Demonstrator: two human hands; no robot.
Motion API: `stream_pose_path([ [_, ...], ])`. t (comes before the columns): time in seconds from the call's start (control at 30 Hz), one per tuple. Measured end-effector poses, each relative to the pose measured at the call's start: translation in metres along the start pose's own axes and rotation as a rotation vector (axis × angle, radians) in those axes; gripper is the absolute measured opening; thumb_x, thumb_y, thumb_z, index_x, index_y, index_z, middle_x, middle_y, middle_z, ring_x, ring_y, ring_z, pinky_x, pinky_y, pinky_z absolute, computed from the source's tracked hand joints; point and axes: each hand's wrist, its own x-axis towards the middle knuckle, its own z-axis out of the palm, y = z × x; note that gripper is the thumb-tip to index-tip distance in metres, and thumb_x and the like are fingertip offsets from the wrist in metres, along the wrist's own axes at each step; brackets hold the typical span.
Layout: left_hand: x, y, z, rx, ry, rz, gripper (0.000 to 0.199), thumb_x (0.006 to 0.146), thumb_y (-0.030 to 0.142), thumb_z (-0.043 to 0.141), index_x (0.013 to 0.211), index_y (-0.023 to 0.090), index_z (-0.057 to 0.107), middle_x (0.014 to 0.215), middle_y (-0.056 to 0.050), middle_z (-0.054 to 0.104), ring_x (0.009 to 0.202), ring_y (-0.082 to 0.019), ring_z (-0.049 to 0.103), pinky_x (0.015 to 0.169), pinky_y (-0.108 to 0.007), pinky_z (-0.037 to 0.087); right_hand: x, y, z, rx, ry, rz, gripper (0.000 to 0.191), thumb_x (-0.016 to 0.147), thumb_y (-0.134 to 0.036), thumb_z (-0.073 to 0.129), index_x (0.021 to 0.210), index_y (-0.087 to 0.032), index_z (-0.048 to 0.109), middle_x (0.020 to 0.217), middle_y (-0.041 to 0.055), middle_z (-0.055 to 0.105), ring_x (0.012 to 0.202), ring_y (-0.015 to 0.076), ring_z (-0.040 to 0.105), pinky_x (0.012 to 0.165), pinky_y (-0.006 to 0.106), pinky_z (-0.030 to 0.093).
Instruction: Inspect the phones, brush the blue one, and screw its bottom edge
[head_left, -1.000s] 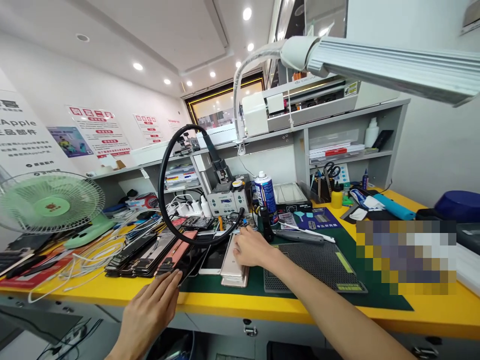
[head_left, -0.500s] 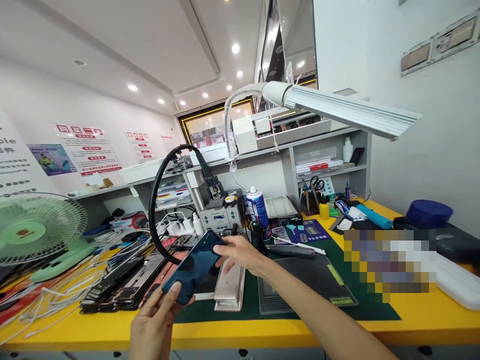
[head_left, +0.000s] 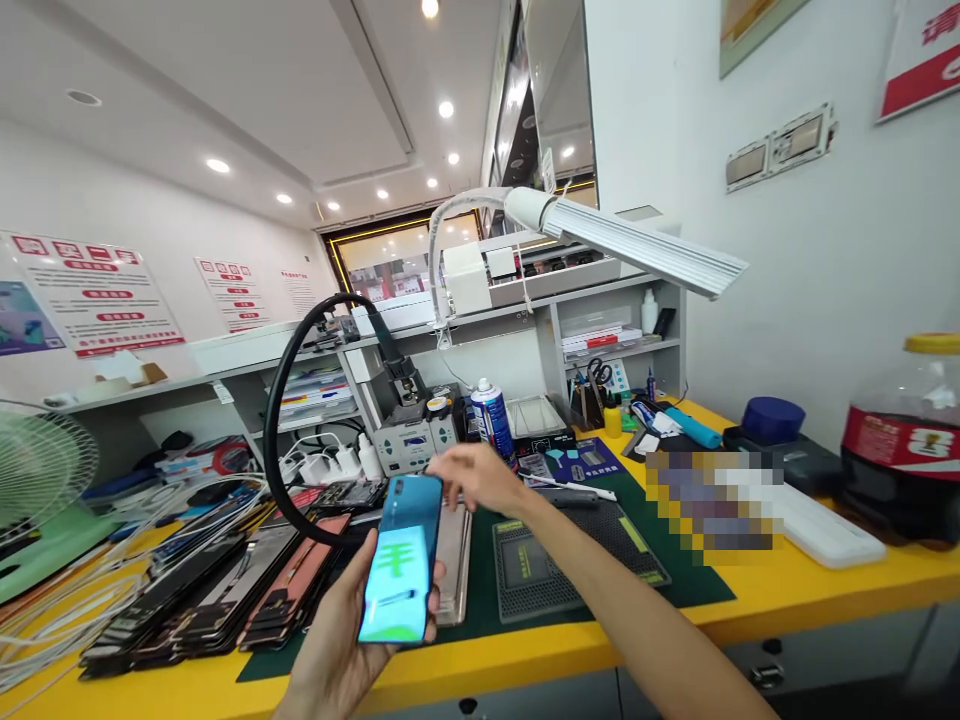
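My left hand (head_left: 349, 615) is wrapped round the lower part of a blue smartphone (head_left: 411, 530), thumb along one edge and fingertips round the other. Its glossy back faces me, with a camera strip at the upper left and bright cyan and green reflections lower down. My right hand (head_left: 480, 478) is at the phone's top right corner, fingers loosely bent and apart; whether a fingertip touches the edge is unclear. Partly hidden behind the phone lies a stack of pinkish-gold phones (head_left: 454, 570). To the right, a dark perforated pad (head_left: 544, 575) lies on the green mat (head_left: 697, 588).
Stacks of phone screens (head_left: 217, 590) and white cables (head_left: 112, 610) cover the left side, near a green fan (head_left: 45, 470). A black hose (head_left: 277, 430) arches beside a soldering station (head_left: 409, 447). A spray can (head_left: 491, 420) stands behind; a lamp (head_left: 645, 245) hangs overhead. A cola bottle (head_left: 904, 450) stands far right.
The phone has turned more upright and its back now catches bright reflections. My right hand has loosened from its upper end, while my left hand grips further round it. The view has swung right.
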Motion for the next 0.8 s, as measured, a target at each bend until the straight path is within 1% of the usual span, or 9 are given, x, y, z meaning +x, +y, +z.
stream_pose_path([
  [0.07, 0.011, 0.010, 0.003, -0.002, -0.004, 0.080, 0.045, 0.097, 0.041, 0.051, 0.122, 0.006, 0.063, 0.112, -0.024, 0.070, 0.082, -0.032, 0.071, 0.073, -0.048, 0.059, 0.000, -0.004, -0.023, -0.173, 0.377, -0.040, 0.043, 0.093, -0.056, 0.050, 0.092, -0.016, 0.066, 0.075, 0.0032, 0.065, 0.058, 0.0136, 0.057, 0.051, 0.025, 0.042],
  [0.1, 0.018, 0.016, 0.005, -0.006, -0.017, 0.128, 0.045, 0.098, 0.041, 0.049, 0.126, 0.008, 0.061, 0.117, -0.024, 0.068, 0.086, -0.033, 0.071, 0.077, -0.050, 0.058, -0.002, -0.004, -0.035, -0.239, 0.505, -0.036, 0.041, 0.095, -0.053, 0.048, 0.090, -0.016, 0.065, 0.075, 0.0035, 0.064, 0.062, 0.0148, 0.057, 0.054, 0.026, 0.041],
  [0.17, 0.038, 0.029, 0.010, -0.019, -0.055, 0.225, 0.048, 0.099, 0.043, 0.044, 0.131, 0.010, 0.059, 0.122, -0.024, 0.066, 0.091, -0.033, 0.071, 0.081, -0.052, 0.057, -0.006, -0.001, -0.054, -0.330, 0.598, -0.011, 0.039, 0.093, -0.052, 0.049, 0.091, -0.016, 0.064, 0.070, 0.0021, 0.059, 0.064, 0.0162, 0.054, 0.057, 0.027, 0.039],
  [0.23, 0.064, 0.042, 0.014, -0.047, -0.099, 0.308, 0.050, 0.100, 0.044, 0.040, 0.131, 0.010, 0.059, 0.121, -0.025, 0.066, 0.091, -0.033, 0.071, 0.081, -0.053, 0.057, -0.011, 0.006, -0.064, -0.389, 0.548, 0.027, 0.041, 0.085, -0.056, 0.061, 0.096, -0.016, 0.066, 0.064, -0.0003, 0.055, 0.060, 0.0163, 0.052, 0.055, 0.026, 0.035],
  [0.33, 0.105, 0.052, 0.016, -0.119, -0.138, 0.375, 0.050, 0.099, 0.046, 0.041, 0.127, 0.009, 0.061, 0.119, -0.025, 0.067, 0.089, -0.032, 0.071, 0.080, -0.052, 0.057, -0.016, 0.021, -0.062, -0.522, 0.366, 0.094, 0.049, 0.075, -0.058, 0.072, 0.102, -0.017, 0.066, 0.066, -0.0012, 0.057, 0.058, 0.0156, 0.050, 0.052, 0.025, 0.030],
  [0.47, 0.142, 0.050, 0.011, -0.174, -0.198, 0.367, 0.050, 0.099, 0.047, 0.041, 0.123, 0.009, 0.063, 0.118, -0.024, 0.067, 0.088, -0.031, 0.071, 0.080, -0.050, 0.058, -0.015, 0.035, -0.051, -0.640, 0.254, 0.110, 0.035, 0.081, -0.050, 0.068, 0.069, -0.019, 0.055, 0.058, -0.0040, 0.048, 0.052, 0.0120, 0.041, 0.051, 0.025, 0.024],
  [0.57, 0.147, 0.046, 0.006, -0.157, -0.186, 0.364, 0.049, 0.099, 0.046, 0.040, 0.122, 0.010, 0.064, 0.113, -0.022, 0.070, 0.085, -0.031, 0.072, 0.077, -0.050, 0.059, -0.012, 0.036, -0.049, -0.633, 0.299, 0.096, 0.041, 0.085, -0.051, 0.063, 0.065, -0.020, 0.044, 0.059, -0.0039, 0.048, 0.055, 0.0120, 0.042, 0.053, 0.025, 0.025],
  [0.7, 0.142, 0.045, 0.004, -0.139, -0.133, 0.379, 0.051, 0.100, 0.047, 0.036, 0.118, 0.009, 0.065, 0.105, -0.020, 0.072, 0.081, -0.030, 0.072, 0.072, -0.048, 0.061, -0.007, 0.038, -0.046, -0.546, 0.449, 0.067, 0.045, 0.090, -0.057, 0.056, 0.067, -0.021, 0.041, 0.057, -0.0040, 0.049, 0.055, 0.0131, 0.044, 0.054, 0.026, 0.029],
  [0.8, 0.139, 0.045, 0.001, -0.167, -0.095, 0.394, 0.051, 0.100, 0.047, 0.033, 0.119, 0.010, 0.064, 0.099, -0.018, 0.073, 0.078, -0.028, 0.072, 0.070, -0.047, 0.061, -0.004, 0.043, -0.037, -0.601, 0.497, 0.064, 0.046, 0.089, -0.056, 0.057, 0.065, -0.022, 0.039, 0.055, -0.0044, 0.046, 0.053, 0.0130, 0.041, 0.053, 0.026, 0.027],
])
